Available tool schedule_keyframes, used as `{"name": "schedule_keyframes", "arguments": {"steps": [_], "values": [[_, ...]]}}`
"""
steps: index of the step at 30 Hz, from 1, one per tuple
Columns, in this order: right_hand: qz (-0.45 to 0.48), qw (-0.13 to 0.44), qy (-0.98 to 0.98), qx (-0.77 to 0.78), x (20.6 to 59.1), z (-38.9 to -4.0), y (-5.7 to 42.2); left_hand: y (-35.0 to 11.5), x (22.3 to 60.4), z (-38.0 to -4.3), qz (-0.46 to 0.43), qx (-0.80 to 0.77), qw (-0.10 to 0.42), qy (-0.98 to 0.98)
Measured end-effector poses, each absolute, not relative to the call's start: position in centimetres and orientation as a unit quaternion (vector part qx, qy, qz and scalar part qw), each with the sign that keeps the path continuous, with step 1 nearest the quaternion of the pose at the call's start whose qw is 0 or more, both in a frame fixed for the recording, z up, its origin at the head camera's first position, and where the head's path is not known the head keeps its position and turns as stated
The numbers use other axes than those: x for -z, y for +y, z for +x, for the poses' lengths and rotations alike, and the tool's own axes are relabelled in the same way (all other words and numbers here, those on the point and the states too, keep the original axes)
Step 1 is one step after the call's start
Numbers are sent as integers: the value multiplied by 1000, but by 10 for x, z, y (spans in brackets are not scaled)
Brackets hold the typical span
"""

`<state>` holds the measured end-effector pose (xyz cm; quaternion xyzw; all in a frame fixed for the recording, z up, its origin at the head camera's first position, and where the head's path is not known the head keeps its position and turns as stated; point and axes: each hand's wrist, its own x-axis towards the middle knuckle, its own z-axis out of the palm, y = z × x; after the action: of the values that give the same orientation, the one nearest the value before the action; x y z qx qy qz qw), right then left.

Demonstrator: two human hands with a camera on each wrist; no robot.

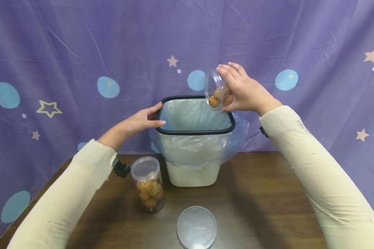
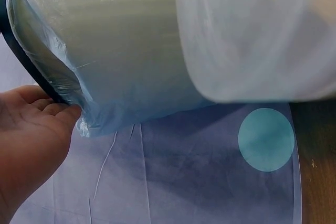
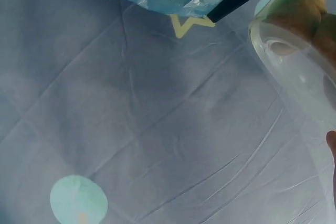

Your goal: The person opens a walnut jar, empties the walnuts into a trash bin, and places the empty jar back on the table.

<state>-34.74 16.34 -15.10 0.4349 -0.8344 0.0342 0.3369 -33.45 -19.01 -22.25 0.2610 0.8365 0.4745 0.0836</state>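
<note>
Purple curtain (image 1: 143,38) behind; right grip (image 1: 246,89) clasps sideways jar (image 1: 219,90) above bin (image 1: 193,176); left grip (image 1: 141,121) grasps rim (image 1: 194,132).

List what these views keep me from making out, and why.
Floor of the bin: head view, hidden by its front rim and the liner.
Base of the tilted jar: head view, behind the right grip.
Most of that grip: right wrist view, past the right edge.
Lettering on the right sleeve: head view, too small.
</note>
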Motion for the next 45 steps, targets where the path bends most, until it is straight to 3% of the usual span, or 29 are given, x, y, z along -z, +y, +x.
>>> {"name": "schedule_keyframes", "arguments": {"steps": [45], "values": [[416,344,-840,-49,155,-346,162,-189,222,-334,259,-476,87,836]]}}
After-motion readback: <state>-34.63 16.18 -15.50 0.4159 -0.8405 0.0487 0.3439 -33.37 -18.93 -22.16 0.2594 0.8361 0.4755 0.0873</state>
